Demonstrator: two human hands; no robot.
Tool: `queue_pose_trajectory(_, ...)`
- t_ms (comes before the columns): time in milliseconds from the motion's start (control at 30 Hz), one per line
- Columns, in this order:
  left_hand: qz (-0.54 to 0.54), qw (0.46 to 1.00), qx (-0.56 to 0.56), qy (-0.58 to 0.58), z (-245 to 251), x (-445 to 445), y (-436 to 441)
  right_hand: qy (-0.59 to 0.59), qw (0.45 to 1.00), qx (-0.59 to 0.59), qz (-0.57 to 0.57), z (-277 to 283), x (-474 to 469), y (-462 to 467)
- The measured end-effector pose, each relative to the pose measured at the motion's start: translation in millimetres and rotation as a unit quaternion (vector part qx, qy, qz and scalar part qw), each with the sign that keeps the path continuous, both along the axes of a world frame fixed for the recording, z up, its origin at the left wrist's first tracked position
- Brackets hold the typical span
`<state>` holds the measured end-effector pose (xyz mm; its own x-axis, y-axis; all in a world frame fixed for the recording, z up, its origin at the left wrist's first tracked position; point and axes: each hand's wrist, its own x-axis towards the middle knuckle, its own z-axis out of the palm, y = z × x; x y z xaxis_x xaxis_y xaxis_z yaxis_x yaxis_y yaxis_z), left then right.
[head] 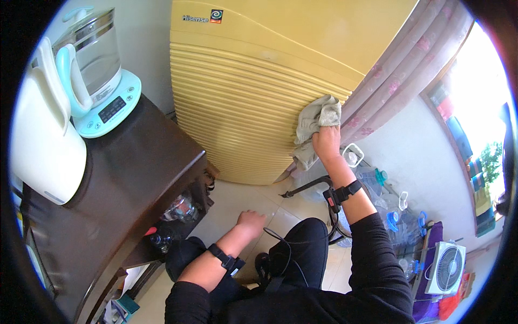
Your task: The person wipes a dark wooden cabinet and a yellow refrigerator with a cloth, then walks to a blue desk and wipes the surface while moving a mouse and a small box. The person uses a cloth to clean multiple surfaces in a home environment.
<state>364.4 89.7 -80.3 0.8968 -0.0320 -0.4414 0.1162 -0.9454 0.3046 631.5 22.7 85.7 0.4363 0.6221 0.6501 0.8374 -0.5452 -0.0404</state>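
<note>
My right hand (327, 141) grips a pale grey cloth (311, 121) and presses it against the right edge of the louvred front of a yellow Hisense floor-standing air conditioner (243, 101). Part of the cloth drapes over the fingers and hides them; its lower end hangs past the cabinet's side. Over the floor, near my knees, my left hand (251, 223) is loosely curled, apart from the cabinet, with nothing visible in it. Both wrists wear black straps with small devices.
A dark wooden cabinet (133, 170) on the left bears a white pitcher (48, 141) and a glass electric kettle (97, 60) on a turquoise base (117, 111). Plastic bottles (398, 214) crowd the right wall below a floral curtain (388, 81). Farther right is a box fan (447, 267).
</note>
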Motion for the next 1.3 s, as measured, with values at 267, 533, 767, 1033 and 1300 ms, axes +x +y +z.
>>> queue_pose_trajectory(267, 0.037, 0.997, -0.032, -0.058, 1, -8, 5, -0.131, 0.985, -0.041, 0.101, 9, -42, 72)
queue_pose_trajectory(533, 0.065, 0.994, -0.013, -0.083, -1, -15, 8, -0.123, 0.969, -0.164, 0.135, 29, -111, 208)
queue_pose_trajectory(767, 0.093, 0.987, -0.003, -0.134, -3, -21, 15, -0.116, 0.968, -0.125, 0.184, 30, -154, 306)
queue_pose_trajectory(1033, 0.076, 0.989, 0.017, -0.123, -5, -12, 11, -0.088, 0.959, -0.223, 0.149, 50, -164, 309)
queue_pose_trajectory(1300, 0.062, 0.996, 0.007, -0.063, 4, -5, 2, -0.067, 0.970, -0.213, 0.093, 45, -104, 174)
